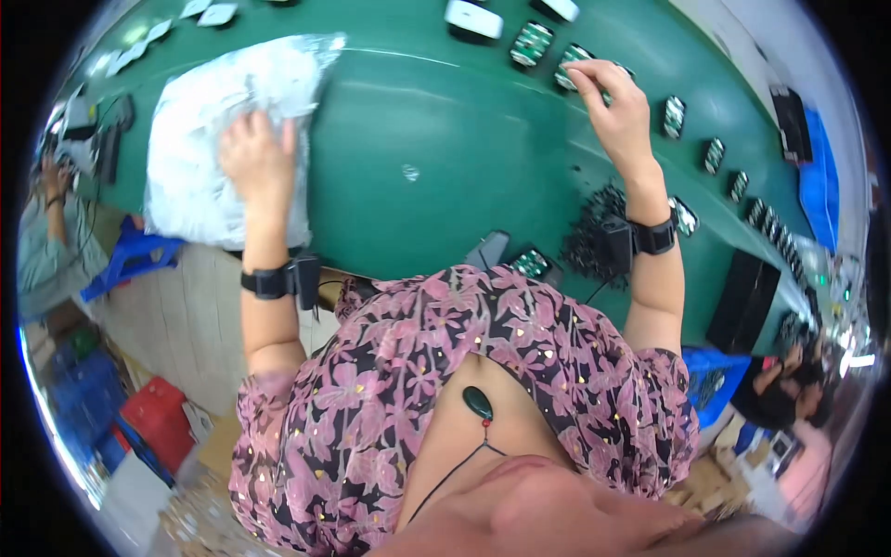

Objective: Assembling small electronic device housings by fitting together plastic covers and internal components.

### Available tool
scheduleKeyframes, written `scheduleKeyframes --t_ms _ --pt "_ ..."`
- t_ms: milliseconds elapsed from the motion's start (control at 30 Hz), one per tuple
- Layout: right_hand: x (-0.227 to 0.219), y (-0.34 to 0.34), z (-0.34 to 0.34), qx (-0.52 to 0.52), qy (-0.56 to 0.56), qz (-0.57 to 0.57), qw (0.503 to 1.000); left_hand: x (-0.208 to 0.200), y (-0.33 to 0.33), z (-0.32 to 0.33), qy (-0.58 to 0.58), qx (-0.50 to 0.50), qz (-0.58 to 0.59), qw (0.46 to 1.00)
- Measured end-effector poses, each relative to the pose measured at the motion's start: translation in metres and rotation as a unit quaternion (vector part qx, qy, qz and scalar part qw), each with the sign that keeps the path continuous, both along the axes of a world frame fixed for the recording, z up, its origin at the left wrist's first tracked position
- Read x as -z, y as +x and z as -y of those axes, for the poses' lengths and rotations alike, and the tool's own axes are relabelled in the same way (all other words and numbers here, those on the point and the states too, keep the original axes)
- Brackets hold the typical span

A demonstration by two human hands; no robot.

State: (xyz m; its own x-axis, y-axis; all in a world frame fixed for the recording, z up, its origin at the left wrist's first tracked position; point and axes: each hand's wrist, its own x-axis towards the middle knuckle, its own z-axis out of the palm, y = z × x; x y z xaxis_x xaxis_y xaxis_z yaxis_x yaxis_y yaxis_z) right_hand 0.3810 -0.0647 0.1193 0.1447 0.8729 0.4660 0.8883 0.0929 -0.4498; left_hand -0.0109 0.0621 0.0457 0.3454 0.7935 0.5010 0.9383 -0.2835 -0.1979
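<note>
Factory assembly line, electronics by the look of it. Long green work surface (445, 158) runs across the view like a conveyor belt. Small green circuit boards (531, 43) sit on it in a spaced row, curving off to the right. Heap of small black parts (594, 227) near the belt's front edge. Large clear plastic bag (200, 121) of white pieces lies on the belt. Another seated worker (51, 232) at far left, more people at lower right. Red and blue plastic crates (158, 418) stacked on the floor, though the rim is too distorted to tell their contents.
</note>
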Motion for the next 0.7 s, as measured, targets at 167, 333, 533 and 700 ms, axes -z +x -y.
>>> scheduleKeyframes --t_ms 167,333,533,700 --pt "0.004 0.017 0.048 0.034 -0.033 -0.107 0.993 -0.007 -0.018 0.004 -0.055 0.070 0.166 0.982" --pt "0.009 0.022 0.079 0.076 -0.069 -0.153 0.983 -0.006 0.012 0.040 -0.038 0.188 0.179 0.965" --pt "0.036 -0.004 0.092 -0.003 -0.150 0.010 0.989 -0.018 0.043 0.058 -0.070 0.327 0.213 0.918" --pt "0.036 -0.019 0.095 -0.030 -0.177 0.013 0.984 -0.014 0.098 0.104 -0.267 0.452 0.216 0.823"
